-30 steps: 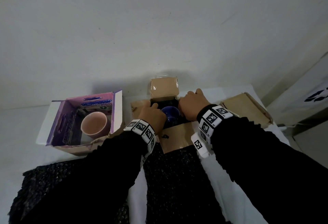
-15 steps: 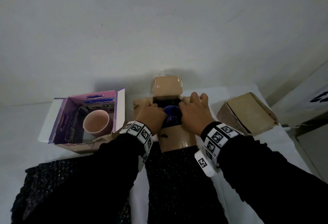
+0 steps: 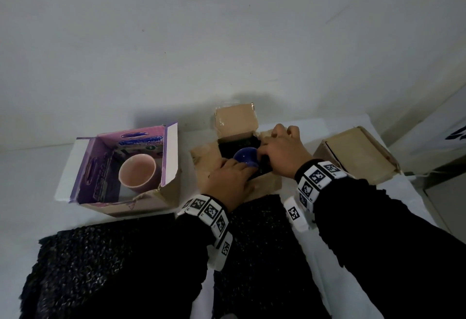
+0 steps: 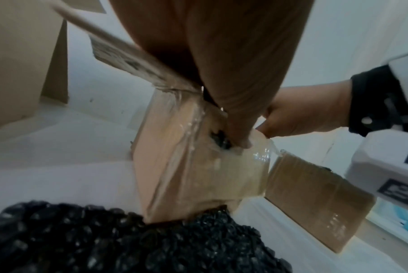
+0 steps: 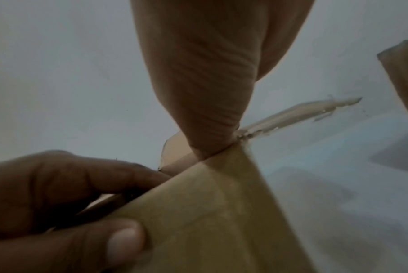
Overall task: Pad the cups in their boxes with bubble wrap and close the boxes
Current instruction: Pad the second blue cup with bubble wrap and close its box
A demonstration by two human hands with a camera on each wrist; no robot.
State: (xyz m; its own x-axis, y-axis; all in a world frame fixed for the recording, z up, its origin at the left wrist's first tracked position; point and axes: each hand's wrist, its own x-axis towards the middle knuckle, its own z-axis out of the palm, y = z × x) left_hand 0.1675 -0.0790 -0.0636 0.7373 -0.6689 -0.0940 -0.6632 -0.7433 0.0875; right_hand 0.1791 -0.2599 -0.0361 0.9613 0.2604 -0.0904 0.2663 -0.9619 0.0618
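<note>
Centrally, both hands work inside the open brown cardboard box [image 3: 262, 182] on the desk [image 3: 30, 174].

Left hand [image 3: 228, 180] reaches its fingers down into the box beside the blue cup [image 3: 245, 161], pressing black bubble wrap [image 3: 237, 147]; right hand [image 3: 283, 150] curls over the far right edge, gripping wrap there too. Pink cup [image 3: 137, 176] sits unpadded in the purple box [image 3: 100, 167], left. Another bubble wrap sheet [image 3: 106, 268] lies nearer.
</note>
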